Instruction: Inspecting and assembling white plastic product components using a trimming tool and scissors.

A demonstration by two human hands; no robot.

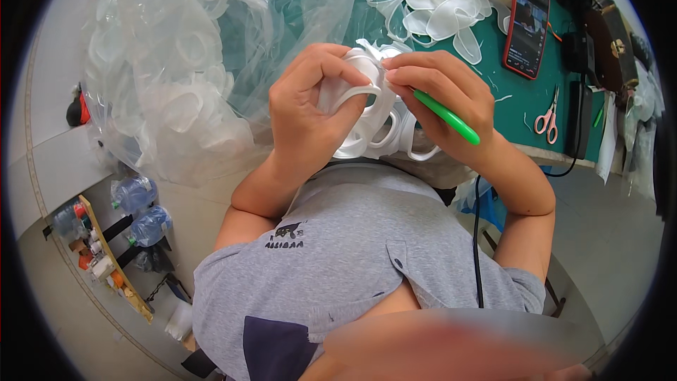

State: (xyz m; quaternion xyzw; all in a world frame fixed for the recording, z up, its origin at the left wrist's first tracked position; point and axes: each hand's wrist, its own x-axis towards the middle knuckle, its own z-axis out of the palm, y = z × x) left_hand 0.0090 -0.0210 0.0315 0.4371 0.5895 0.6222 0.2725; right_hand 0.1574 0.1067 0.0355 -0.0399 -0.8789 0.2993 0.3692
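A soft white moulded piece (362,63) with a rounded rim is pinched between the thumb and fingers of my left hand (307,95). My right hand (451,92) grips a slim tool with a bright green handle (446,116), its fingertips close against the same white piece. The tool's working end is hidden by the fingers and the piece, so its exact kind does not show. Just below both hands, several similar white pieces with ring-like openings (384,134) lie heaped at the table's near edge.
A large clear plastic bag (176,70) holding many white pieces spreads over the left side. Loose translucent pieces (444,7) pile up at the back of the green mat (511,123). On the right are a phone (527,27), pink-handled scissors (548,118) and a black cable (477,240).
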